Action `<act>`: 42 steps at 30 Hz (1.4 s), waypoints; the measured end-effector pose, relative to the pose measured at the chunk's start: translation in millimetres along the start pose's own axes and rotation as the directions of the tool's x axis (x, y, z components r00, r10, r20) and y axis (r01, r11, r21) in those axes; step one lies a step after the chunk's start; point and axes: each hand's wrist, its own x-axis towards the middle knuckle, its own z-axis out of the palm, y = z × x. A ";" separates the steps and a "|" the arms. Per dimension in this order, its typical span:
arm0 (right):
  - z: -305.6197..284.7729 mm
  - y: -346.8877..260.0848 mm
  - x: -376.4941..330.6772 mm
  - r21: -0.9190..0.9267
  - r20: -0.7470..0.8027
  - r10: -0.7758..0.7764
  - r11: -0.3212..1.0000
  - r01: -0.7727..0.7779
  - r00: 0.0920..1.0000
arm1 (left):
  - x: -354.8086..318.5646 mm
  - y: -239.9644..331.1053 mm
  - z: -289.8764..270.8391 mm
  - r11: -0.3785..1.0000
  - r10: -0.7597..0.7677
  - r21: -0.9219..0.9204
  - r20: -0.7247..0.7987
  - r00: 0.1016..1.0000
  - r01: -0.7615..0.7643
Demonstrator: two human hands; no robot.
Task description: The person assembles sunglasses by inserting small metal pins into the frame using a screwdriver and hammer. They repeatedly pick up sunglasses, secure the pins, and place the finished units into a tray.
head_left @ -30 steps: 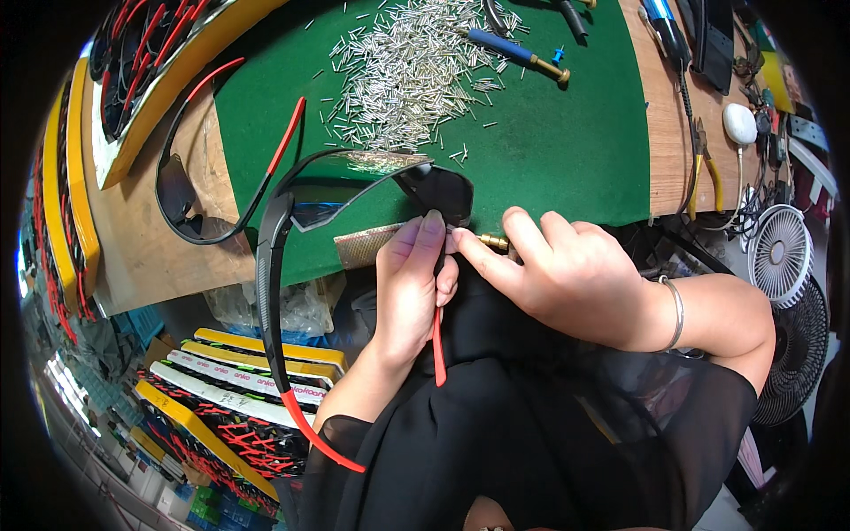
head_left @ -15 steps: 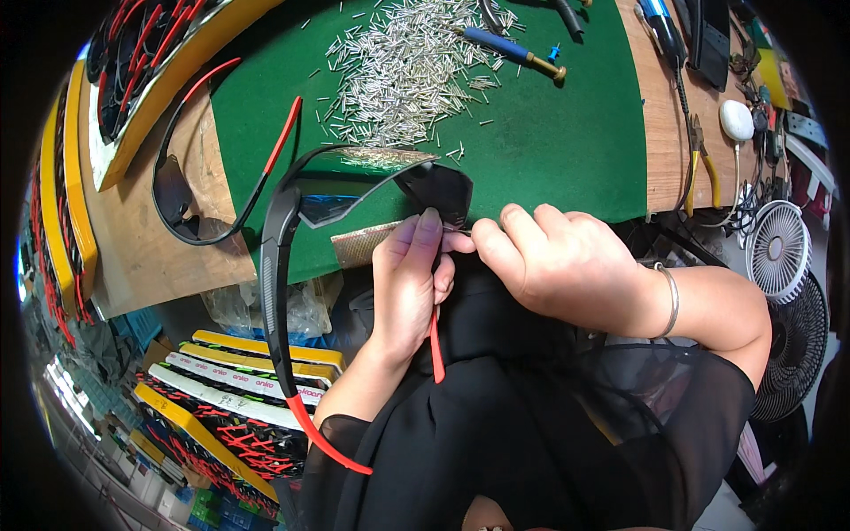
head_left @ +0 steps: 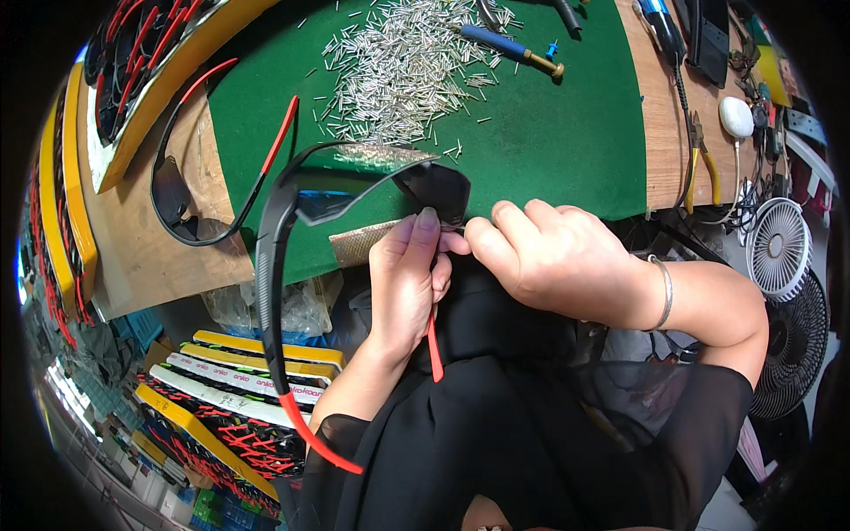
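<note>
A pair of black sunglasses with red temple tips and dark lenses is held over the near edge of the green mat. My left hand is closed on it at the right-hand hinge, thumb on top, one red tip hanging below the fist. Against that hinge my right hand is closed in a pinch; what its fingertips hold is too small and hidden to name. Beyond the frame lies a heap of small silver metal pins. A patterned strip lies at the mat's near edge, beside my left hand.
A second pair of sunglasses lies at left. Boxes of glasses stand at lower left. A blue-handled tool lies by the pins. Yellow-handled pliers, a white puck-shaped device and fans are at right.
My right hand has shifted slightly left and up. The sunglasses have tilted a little, their long left temple moving slightly left. My left hand keeps its grip.
</note>
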 end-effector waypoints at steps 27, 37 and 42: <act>13.6 -4.7 0.0 -0.006 -0.100 -0.010 1.000 0.010 0.995 | 0.6 2.3 2.5 0.996 0.032 0.087 -0.031 0.999 -0.029; 14.7 -2.1 -4.0 0.072 -0.095 0.032 0.997 -0.026 0.995 | -0.2 7.1 3.8 0.997 0.014 0.072 -0.011 1.000 -0.013; 3.4 28.9 -23.0 0.058 -0.074 0.097 0.994 -0.093 0.992 | -2.4 15.6 -1.1 0.990 0.122 0.077 -0.063 0.991 -0.117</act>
